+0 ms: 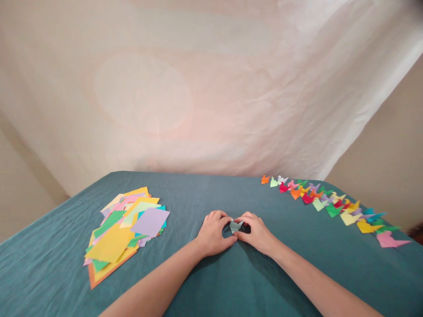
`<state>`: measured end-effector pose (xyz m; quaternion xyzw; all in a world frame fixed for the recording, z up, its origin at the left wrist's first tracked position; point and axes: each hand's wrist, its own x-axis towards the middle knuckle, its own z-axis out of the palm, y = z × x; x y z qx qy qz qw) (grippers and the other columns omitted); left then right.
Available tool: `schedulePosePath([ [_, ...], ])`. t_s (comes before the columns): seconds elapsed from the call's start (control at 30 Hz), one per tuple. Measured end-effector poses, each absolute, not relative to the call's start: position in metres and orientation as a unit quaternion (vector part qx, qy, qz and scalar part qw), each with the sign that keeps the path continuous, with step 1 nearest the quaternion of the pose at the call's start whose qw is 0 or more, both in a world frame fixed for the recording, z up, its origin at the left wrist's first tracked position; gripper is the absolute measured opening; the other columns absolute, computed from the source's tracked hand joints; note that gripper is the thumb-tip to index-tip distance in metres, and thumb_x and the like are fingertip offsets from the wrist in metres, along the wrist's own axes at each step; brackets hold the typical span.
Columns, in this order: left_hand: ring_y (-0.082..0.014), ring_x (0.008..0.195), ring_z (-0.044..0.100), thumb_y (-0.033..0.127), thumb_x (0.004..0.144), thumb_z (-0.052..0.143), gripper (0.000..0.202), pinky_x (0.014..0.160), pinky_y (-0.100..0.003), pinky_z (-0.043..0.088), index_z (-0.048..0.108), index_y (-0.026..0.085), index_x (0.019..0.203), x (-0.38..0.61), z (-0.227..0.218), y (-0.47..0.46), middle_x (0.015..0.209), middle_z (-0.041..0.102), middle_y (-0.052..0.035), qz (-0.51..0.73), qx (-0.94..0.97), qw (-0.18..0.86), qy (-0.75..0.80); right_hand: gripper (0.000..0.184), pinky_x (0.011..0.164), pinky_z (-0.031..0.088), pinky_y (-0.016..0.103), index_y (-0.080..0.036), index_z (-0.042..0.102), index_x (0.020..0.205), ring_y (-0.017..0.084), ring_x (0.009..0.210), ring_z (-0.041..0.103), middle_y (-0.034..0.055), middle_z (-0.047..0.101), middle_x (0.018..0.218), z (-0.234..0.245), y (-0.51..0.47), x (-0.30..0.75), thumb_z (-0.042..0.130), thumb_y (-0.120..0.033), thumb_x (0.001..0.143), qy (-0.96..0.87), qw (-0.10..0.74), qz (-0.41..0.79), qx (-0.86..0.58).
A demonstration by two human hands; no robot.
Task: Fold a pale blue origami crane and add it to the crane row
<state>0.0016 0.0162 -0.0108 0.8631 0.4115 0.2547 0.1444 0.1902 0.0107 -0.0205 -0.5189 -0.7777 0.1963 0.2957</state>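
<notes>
My left hand [214, 233] and my right hand [256, 232] meet at the middle of the teal-covered table [231, 281]. Between their fingertips sits a small grey-green folded paper piece [235, 226], pinched from both sides by curled fingers. Most of the piece is hidden behind my fingers. Both forearms reach in from the bottom edge.
A loose pile of coloured paper squares [122, 229] lies to the left, with an orange sheet at its bottom. A row of several folded paper figures [330, 202] in many colours runs along the right side toward the table's edge. A pale cloth backdrop [198, 88] hangs behind.
</notes>
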Motion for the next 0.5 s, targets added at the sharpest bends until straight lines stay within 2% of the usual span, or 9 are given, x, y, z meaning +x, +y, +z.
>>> schedulePosePath([
  [0.33,-0.0252,0.103,0.048,0.034,0.069,0.065,0.046,0.091,-0.039,0.037,0.055,0.025,0.113,0.0003,-0.008,0.0159,0.107,0.052,-0.0057,0.254,0.866,0.155,0.403,0.042,0.076,0.04,0.034,-0.028,0.064,0.108,0.021,0.086,0.054,0.0032,0.058,0.088,-0.0172,0.01,0.1904,0.069,-0.035,0.068,-0.78,0.281,0.187,-0.527],
  [0.5,-0.0249,0.102,0.049,0.034,0.068,0.067,0.053,0.091,-0.039,0.038,0.052,0.025,0.118,-0.002,-0.005,0.0162,0.108,0.054,-0.0061,0.27,0.858,0.189,0.393,0.049,0.078,0.042,0.035,-0.026,0.06,0.114,0.021,0.087,0.054,0.0036,0.058,0.092,-0.0218,0.0082,0.1932,0.07,-0.034,0.067,-0.77,0.316,0.203,-0.515],
])
